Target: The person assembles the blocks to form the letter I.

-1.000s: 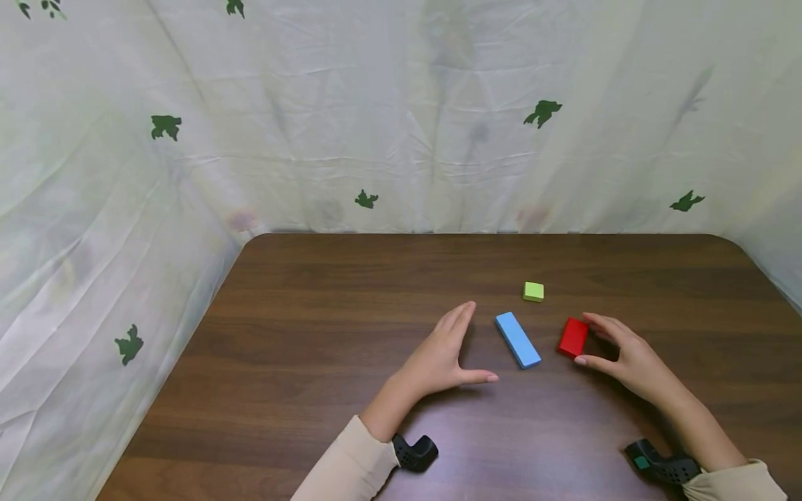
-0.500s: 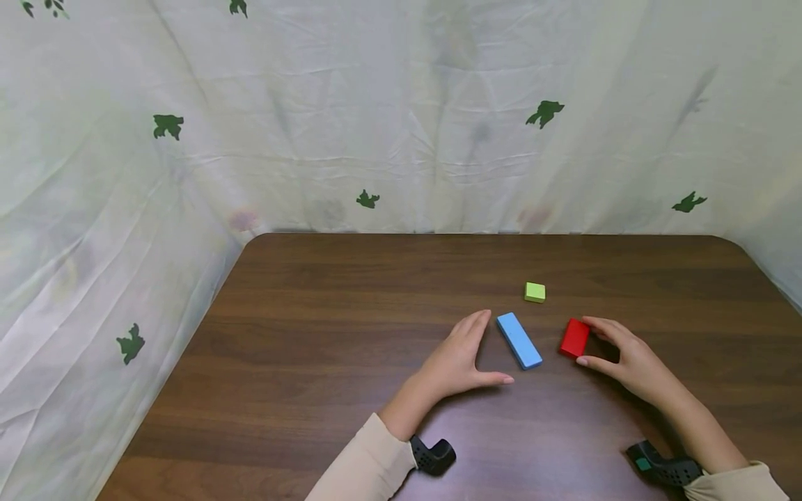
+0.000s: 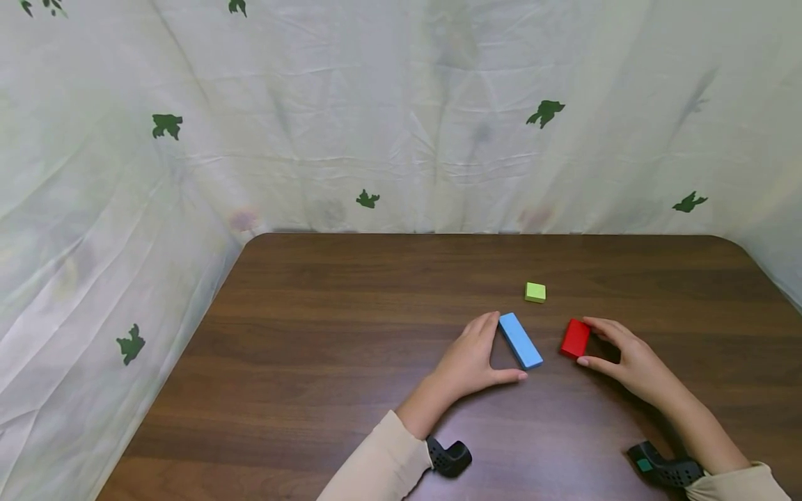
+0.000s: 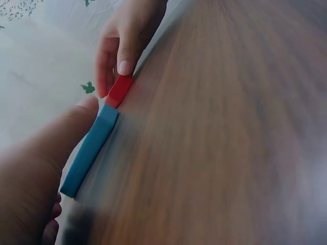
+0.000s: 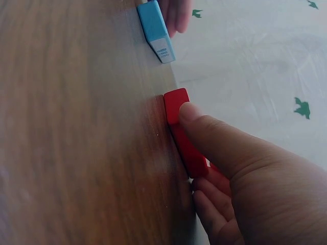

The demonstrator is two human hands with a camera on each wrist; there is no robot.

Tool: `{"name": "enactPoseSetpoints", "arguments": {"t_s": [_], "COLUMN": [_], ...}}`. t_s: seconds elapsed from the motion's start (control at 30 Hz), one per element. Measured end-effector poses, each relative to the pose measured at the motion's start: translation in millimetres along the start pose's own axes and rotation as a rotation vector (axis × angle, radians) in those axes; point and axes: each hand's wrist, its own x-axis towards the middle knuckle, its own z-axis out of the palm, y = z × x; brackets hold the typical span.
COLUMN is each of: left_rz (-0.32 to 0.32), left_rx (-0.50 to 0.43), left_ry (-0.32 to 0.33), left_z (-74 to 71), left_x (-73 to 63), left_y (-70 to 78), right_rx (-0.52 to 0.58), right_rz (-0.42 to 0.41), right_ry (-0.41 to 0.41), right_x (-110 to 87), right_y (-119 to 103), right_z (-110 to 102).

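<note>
A long blue block (image 3: 521, 341) lies on the dark wooden table, slanting toward the front right in the head view. My left hand (image 3: 466, 362) spans it from the left, with fingertips right at its far end and the thumb tip close by its near end. To the right, my right hand (image 3: 629, 358) pinches a shorter red block (image 3: 574, 338) between thumb and fingers at its two ends. The right wrist view shows the thumb (image 5: 191, 113) pressed on that red block. A small lime-green block (image 3: 535, 292) sits farther back, away from both hands.
The brown table (image 3: 326, 334) has rounded far corners. Behind it and to its sides hangs a pale curtain (image 3: 301, 125) with green leaf-like shapes. A black wrist device (image 3: 450, 459) is on the left wrist, another (image 3: 665, 465) on the right.
My left hand has moved right, from beside the blue block up to its ends. The right hand stays at the red block, and the blocks have not moved on the table.
</note>
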Motion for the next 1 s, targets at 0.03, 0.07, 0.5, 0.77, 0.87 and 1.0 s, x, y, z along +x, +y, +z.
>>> {"name": "enactPoseSetpoints", "arguments": {"t_s": [0.03,0.07,0.5,0.77,0.87,1.0], "left_rz": [-0.005,-0.009,-0.074,-0.058,-0.049,-0.028], "left_rx": [0.006,0.014,0.1,0.106,0.097,0.082], "left_ry": [0.001,0.002,0.004,0.019,0.03,0.061], "left_z": [0.9,2.0,6.7,2.5,1.6,0.2], "left_x": [0.8,1.6,9.5,7.5,7.0,6.4], "left_y": [1.2,2.3,11.1,12.2,11.7,11.3], "right_rx": [-0.001,-0.001,0.002,-0.002,-0.008,-0.017], "right_rz": [0.0,0.0,-0.012,-0.01,-0.003,0.008], "right_ry": [0.0,0.001,0.007,0.004,-0.003,-0.011], "right_x": [0.0,0.0,0.0,0.4,0.3,-0.1], "right_y": [-0.1,-0.2,-0.9,-0.6,-1.2,-1.6], "right_z": [0.1,0.1,-1.0,-0.7,-0.9,-1.0]}}
